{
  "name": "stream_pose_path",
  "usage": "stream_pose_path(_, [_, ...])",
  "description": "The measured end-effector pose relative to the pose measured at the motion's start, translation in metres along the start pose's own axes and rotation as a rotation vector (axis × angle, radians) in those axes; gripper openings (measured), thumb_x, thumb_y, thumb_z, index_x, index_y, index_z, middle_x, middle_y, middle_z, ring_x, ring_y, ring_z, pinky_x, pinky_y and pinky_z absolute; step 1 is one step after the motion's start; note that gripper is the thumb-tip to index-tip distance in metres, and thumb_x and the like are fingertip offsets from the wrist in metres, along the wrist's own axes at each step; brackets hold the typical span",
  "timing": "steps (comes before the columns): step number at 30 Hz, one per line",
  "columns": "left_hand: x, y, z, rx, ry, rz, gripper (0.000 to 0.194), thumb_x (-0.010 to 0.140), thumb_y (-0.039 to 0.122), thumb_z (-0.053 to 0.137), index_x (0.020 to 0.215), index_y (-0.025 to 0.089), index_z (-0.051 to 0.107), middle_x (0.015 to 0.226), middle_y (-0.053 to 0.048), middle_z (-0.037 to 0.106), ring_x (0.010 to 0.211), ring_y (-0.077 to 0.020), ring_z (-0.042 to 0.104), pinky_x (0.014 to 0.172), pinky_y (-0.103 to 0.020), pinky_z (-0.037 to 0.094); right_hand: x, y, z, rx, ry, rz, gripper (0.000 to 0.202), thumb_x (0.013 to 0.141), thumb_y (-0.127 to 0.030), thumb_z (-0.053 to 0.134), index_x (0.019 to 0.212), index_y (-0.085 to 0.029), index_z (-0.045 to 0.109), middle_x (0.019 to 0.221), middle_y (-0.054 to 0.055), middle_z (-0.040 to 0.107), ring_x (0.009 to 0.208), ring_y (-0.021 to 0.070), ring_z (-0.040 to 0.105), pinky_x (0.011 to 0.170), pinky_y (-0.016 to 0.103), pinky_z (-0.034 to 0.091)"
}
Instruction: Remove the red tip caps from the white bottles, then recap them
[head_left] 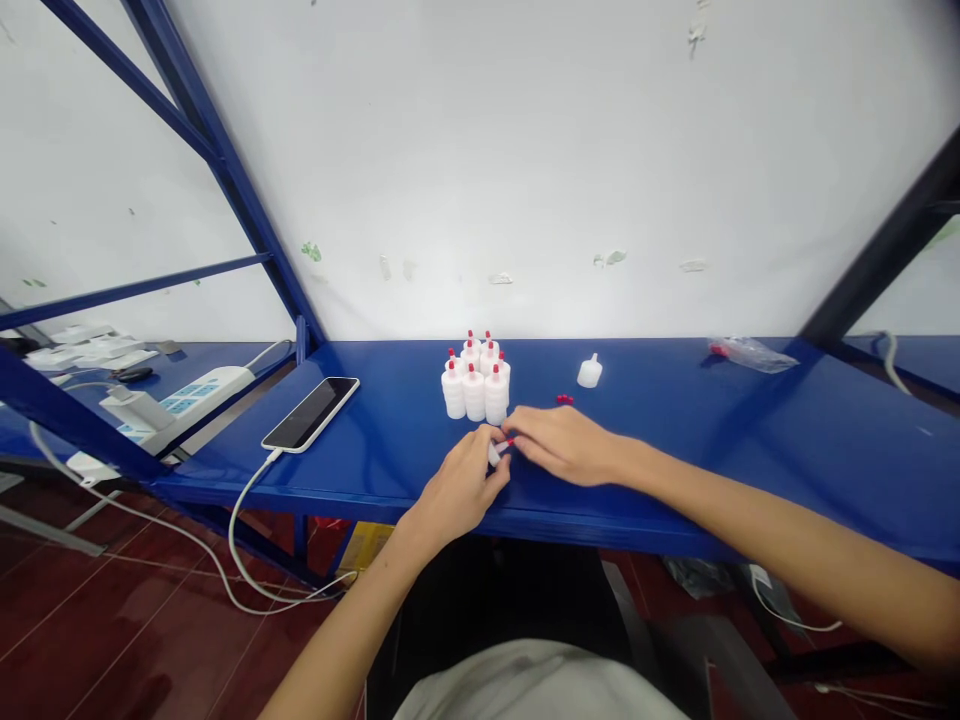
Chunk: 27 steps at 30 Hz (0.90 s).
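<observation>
My left hand [463, 480] is closed around a small white bottle [495, 454], which lies tilted with its tip toward the right. At that tip, the fingers of my right hand [559, 442] pinch a red cap [510, 442]. Just beyond my hands stands a tight group of several white bottles [473, 393] with red caps, all upright. One white bottle without a cap [589, 372] stands apart to the right. Between it and my right hand, a few loose red caps [565, 400] lie on the blue table [405, 440].
A phone [311, 414] with a white charging cable [234, 520] lies at the table's left. A clear plastic bag [752, 354] with something red inside is at the back right. A power strip [187, 405] sits beyond the blue frame on the left. A white wall rises behind.
</observation>
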<state>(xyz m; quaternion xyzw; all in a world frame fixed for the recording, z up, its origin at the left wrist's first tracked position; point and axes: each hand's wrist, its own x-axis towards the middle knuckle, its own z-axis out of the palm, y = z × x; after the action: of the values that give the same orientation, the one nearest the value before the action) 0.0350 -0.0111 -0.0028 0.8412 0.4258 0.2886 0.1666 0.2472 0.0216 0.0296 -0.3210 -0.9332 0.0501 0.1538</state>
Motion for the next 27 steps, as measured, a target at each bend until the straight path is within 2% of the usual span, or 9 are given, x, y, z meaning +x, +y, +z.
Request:
stream_pose_path(4, [0.001, 0.0, 0.0, -0.005, -0.036, 0.003, 0.011, 0.097, 0.029, 0.05, 0.092, 0.019, 0.049, 0.091, -0.003, 0.062, 0.082, -0.0181, 0.058, 0.071, -0.029, 0.044, 0.002, -0.016, 0.01, -0.189, -0.075, -0.021, 0.027, 0.101, -0.029, 0.031, 0.099, -0.015, 0.054, 0.095, 0.009, 0.064, 0.07, 0.0178, 0.057, 0.061, 0.03, 0.035])
stream_pose_path(11, [0.001, -0.002, 0.001, 0.014, -0.06, 0.052, 0.009, 0.097, 0.029, 0.051, 0.096, 0.02, 0.052, 0.101, -0.004, 0.063, 0.093, -0.0198, 0.059, 0.08, -0.031, 0.044, 0.002, -0.016, 0.008, -0.356, -0.155, 0.01, 0.024, 0.1, -0.03, 0.037, 0.099, -0.014, 0.055, 0.09, 0.007, 0.066, 0.066, 0.0183, 0.06, 0.054, 0.031, 0.025])
stream_pose_path(15, [0.001, 0.0, 0.002, 0.085, -0.047, 0.06, 0.009, 0.097, 0.028, 0.05, 0.092, 0.02, 0.05, 0.096, -0.003, 0.062, 0.089, -0.0197, 0.059, 0.077, -0.031, 0.044, 0.004, -0.021, 0.009, -0.428, -0.18, 0.047, 0.027, 0.1, -0.032, 0.038, 0.1, -0.013, 0.057, 0.087, 0.008, 0.068, 0.067, 0.0199, 0.063, 0.053, 0.03, 0.023])
stream_pose_path(20, [0.001, 0.005, 0.002, 0.195, -0.034, 0.088, 0.005, 0.096, 0.025, 0.048, 0.093, 0.02, 0.048, 0.092, -0.003, 0.061, 0.084, -0.0203, 0.058, 0.072, -0.031, 0.043, 0.005, -0.029, 0.009, -0.462, -0.167, 0.107, 0.03, 0.099, -0.032, 0.037, 0.098, -0.012, 0.059, 0.083, 0.01, 0.07, 0.064, 0.0211, 0.064, 0.053, 0.029, 0.022])
stream_pose_path(24, [-0.001, 0.005, 0.004, 0.268, 0.015, 0.097, 0.01, 0.095, 0.028, 0.049, 0.091, 0.02, 0.046, 0.087, -0.003, 0.061, 0.076, -0.019, 0.058, 0.064, -0.029, 0.039, 0.007, -0.035, 0.009, -0.456, -0.121, 0.098, 0.031, 0.097, -0.032, 0.038, 0.095, -0.013, 0.061, 0.08, 0.011, 0.07, 0.065, 0.0224, 0.064, 0.053, 0.03, 0.021])
stream_pose_path(27, [-0.006, 0.005, 0.005, 0.305, 0.088, 0.097, 0.015, 0.096, 0.029, 0.045, 0.084, 0.02, 0.045, 0.074, 0.0, 0.057, 0.065, -0.0165, 0.054, 0.061, -0.028, 0.036, 0.006, -0.023, 0.002, -0.472, -0.107, 0.175, 0.029, 0.095, -0.03, 0.039, 0.091, -0.013, 0.062, 0.081, 0.013, 0.071, 0.066, 0.023, 0.064, 0.054, 0.03, 0.024])
